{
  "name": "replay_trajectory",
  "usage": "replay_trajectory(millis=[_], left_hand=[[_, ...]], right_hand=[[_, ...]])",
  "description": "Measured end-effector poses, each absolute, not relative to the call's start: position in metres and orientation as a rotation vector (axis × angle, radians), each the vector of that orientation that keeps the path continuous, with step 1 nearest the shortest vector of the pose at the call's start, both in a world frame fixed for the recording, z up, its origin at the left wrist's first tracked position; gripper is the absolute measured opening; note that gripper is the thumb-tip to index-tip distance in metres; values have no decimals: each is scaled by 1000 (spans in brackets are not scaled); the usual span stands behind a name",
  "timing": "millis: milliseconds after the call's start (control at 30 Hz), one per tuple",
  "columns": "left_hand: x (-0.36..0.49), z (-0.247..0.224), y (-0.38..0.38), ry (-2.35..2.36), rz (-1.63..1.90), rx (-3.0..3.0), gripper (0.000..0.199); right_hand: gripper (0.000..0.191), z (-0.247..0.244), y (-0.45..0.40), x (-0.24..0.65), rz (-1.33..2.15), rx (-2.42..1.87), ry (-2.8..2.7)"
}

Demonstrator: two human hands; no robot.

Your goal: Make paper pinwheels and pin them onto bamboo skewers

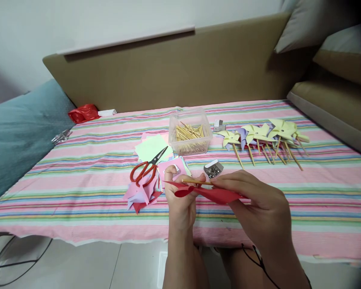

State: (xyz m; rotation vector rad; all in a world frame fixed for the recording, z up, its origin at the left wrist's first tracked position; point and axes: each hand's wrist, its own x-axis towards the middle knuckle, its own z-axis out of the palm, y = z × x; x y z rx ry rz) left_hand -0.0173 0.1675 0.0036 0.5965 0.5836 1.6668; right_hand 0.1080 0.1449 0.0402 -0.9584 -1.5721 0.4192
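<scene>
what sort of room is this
Probably a living room at home: a cushioned seat at the right, pillows above it, and a striped cloth laid out with craft supplies.

Left hand (180, 196) pinching red paper (218, 195); right hand (263, 200) holding stick (197, 182) above near edge of surface (93, 160); pinwheels (257, 132) lying toward right edge.

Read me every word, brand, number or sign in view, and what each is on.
No readable text anywhere.
Small grey-and-white box: any print too small to read.
Small open box of shiny metal pieces: none legible.
Long white object by the red plastic bag: none legible.
Red folded paper: none visible.
</scene>
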Motion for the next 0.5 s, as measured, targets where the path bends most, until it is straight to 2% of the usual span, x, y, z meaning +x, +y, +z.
replay_trajectory(millis=[500], left_hand=[[-12, 14, 163, 566, 1680, 559, 61]], right_hand=[[27, 41, 144, 107, 438, -941, -1549]])
